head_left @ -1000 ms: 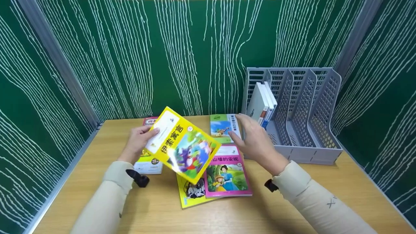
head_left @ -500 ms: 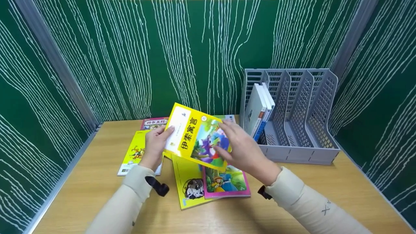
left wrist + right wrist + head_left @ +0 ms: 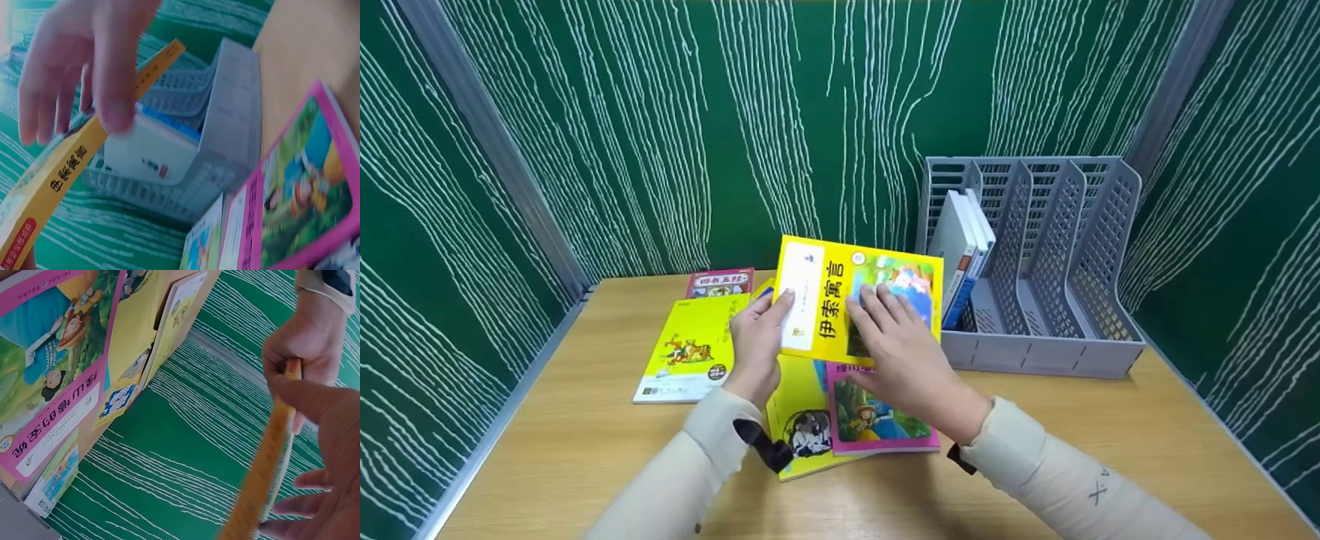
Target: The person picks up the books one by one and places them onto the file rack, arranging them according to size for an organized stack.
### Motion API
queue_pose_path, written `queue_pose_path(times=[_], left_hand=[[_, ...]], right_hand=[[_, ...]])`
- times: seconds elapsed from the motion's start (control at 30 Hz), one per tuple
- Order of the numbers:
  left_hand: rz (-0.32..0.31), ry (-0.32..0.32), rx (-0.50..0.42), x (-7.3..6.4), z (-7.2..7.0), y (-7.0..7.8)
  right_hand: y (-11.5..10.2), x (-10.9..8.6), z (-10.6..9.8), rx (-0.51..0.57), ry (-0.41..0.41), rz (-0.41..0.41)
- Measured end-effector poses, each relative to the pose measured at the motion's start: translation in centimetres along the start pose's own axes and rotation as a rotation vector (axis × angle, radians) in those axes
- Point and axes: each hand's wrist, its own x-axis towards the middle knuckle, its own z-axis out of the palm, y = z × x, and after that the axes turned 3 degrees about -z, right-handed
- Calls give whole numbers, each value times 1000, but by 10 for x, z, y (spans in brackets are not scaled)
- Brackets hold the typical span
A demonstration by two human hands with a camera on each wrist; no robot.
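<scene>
My left hand (image 3: 756,341) grips a yellow picture-cover book (image 3: 831,289) by its left end, thumb on the white panel of the cover. The right hand (image 3: 915,360) lies over the right part of that cover, its fingers extended on the picture. In the right wrist view the right thumb (image 3: 306,396) is close to the book's spine (image 3: 264,455), and the fingers are along the cover side. Held tilted above the table, the book is over a pink-edged book (image 3: 885,427) and another yellow book (image 3: 802,397), partly hiding both.
Right of the hands stands a grey compartmented file rack (image 3: 1042,352), with white books (image 3: 956,232) upright in its left compartment. A yellow book (image 3: 686,345) and a pink book (image 3: 720,282) lie at the left of the wooden table (image 3: 562,420). Green walls enclose the back and sides.
The left hand has carried the yellow book rightward and turned it closer to level. The right hand has come from beside the book onto its cover. More of the left-hand books shows.
</scene>
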Motion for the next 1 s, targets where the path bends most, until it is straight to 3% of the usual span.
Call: queue_pose_path(times=[0.33, 0.7, 1.0], left_hand=[[-69, -24, -68, -16, 14, -3], [-135, -76, -159, -19, 19, -3], [-108, -197, -190, -23, 21, 11]], right_hand=[[0, -5, 11, -218, 164, -71], [14, -7, 9, -413, 334, -192], [24, -8, -5, -435, 413, -246]])
